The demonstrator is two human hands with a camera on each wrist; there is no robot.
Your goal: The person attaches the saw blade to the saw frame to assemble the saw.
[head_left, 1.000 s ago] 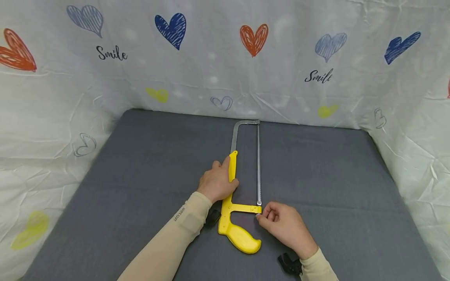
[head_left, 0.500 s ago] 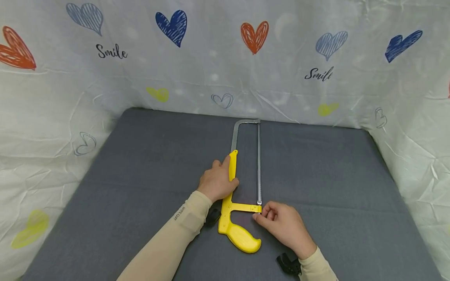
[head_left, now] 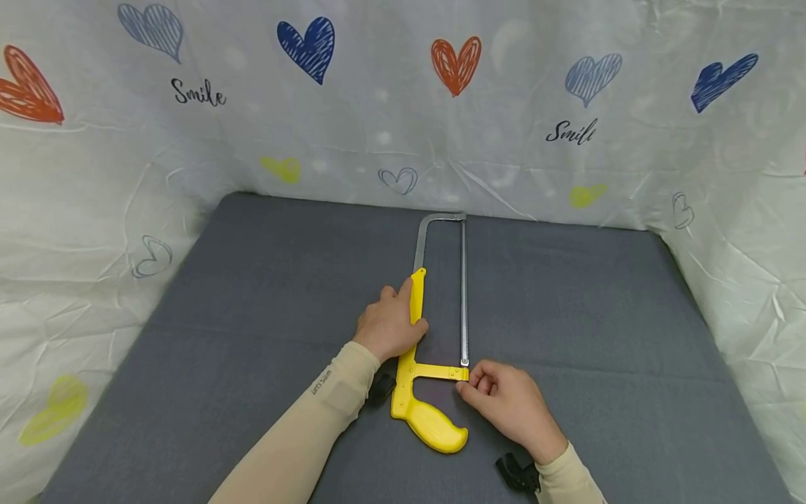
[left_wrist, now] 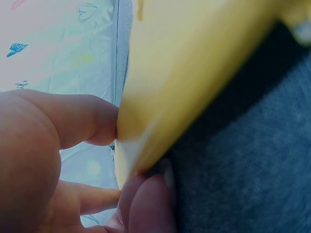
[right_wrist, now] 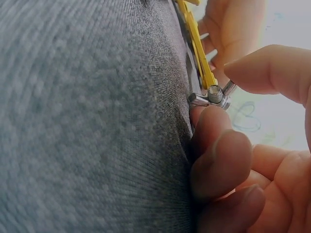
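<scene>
A hacksaw [head_left: 434, 336] with a yellow handle [head_left: 434, 427] and a metal frame lies flat on the grey table [head_left: 252, 294], its blade [head_left: 464, 301] running away from me. My left hand [head_left: 390, 325] grips the yellow upper bar [left_wrist: 184, 82] of the frame and holds it down. My right hand [head_left: 504, 402] pinches the small metal wing nut [right_wrist: 211, 97] at the near end of the blade, thumb on one side and fingers on the other.
A white sheet [head_left: 378, 105] printed with hearts and the word "Smile" walls in the table at the back and both sides. Black wrist mounts [head_left: 518, 472] show at both sleeves.
The hands and saw stay in place. My right hand's fingers shift slightly at the wing nut.
</scene>
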